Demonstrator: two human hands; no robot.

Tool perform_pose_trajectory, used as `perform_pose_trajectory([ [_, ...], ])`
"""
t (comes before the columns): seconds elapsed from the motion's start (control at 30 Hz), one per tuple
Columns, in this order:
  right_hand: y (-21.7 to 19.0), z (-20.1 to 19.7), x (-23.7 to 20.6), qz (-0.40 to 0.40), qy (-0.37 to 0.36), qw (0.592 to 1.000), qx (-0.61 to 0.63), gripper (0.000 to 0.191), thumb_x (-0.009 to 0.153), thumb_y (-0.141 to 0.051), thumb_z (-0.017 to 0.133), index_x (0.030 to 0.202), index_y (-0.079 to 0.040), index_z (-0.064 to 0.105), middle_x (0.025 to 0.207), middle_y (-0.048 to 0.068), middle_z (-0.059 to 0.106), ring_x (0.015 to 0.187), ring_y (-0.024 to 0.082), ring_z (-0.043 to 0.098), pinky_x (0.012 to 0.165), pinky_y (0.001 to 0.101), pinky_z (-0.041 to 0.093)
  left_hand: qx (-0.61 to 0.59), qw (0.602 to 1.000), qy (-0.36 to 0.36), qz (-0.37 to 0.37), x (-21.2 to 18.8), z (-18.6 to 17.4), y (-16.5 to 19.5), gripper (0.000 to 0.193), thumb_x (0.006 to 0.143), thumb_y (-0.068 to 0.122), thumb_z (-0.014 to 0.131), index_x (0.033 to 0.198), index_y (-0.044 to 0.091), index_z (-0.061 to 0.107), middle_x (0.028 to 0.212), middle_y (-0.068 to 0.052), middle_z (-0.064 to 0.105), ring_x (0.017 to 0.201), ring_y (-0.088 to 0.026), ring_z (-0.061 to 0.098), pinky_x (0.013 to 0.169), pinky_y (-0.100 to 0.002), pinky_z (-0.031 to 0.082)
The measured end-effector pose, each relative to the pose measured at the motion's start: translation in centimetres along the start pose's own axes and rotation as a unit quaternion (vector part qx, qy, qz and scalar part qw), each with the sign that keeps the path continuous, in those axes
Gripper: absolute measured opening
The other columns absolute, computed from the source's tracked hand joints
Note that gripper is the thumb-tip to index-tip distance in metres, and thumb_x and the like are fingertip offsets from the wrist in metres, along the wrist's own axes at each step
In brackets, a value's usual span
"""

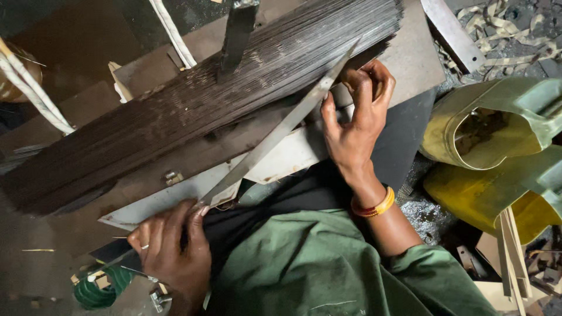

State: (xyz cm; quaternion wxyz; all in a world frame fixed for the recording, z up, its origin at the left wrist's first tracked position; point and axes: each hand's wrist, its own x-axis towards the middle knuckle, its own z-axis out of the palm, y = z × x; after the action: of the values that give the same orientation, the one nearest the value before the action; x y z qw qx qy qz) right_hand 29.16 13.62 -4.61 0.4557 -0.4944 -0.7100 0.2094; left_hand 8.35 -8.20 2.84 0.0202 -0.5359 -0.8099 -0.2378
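Two hands steady a metal strip

Left hand (172, 248) grips the strip's (281, 131) near end; right hand (354, 114) curls around its far end, pressing it slantwise against a dark rod bundle (193, 111) on the bench (410, 55), beside yellow-green housings (492, 126)

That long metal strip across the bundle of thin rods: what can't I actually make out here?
All in the head view:
- Metal strip: its lower end is covered by the left hand.
- Right hand: its curled fingers hide whatever it grips.
- Bundle of thin rods: its left end fades into dark shadow.
- Yellow-green container: cut off by the right edge.
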Motion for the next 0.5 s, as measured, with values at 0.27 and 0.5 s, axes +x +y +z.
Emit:
perform_pose_trajectory([
  [0.27,-0.5,0.1,-0.3,0.003,-0.014,0.992,0.125,0.057,0.093,0.007,0.056,0.146,0.005,0.038,0.156,0.022,0.036,0.149,0.035,0.047,0.122,0.0431,0.05,0.006,1.0,0.009,-0.015,-0.3,0.6,0.3,0.021,0.094,0.019,0.081,0.112,0.01,0.075,0.101,-0.002,0.072,0.099,-0.023,0.065,0.1,-0.041,0.042],
  [0.5,1.7,-3.5,1.6,0.123,-0.002,0.981,0.154,0.031,0.102,-0.008,0.064,0.132,-0.002,0.058,0.152,0.019,0.059,0.125,0.027,0.069,0.107,0.0381,0.057,0.024,0.996,0.09,0.018,1.2,4.2,0.8,0.018,0.098,0.021,0.083,0.111,0.009,0.077,0.089,-0.002,0.068,0.087,-0.02,0.06,0.093,-0.039,0.041],
])
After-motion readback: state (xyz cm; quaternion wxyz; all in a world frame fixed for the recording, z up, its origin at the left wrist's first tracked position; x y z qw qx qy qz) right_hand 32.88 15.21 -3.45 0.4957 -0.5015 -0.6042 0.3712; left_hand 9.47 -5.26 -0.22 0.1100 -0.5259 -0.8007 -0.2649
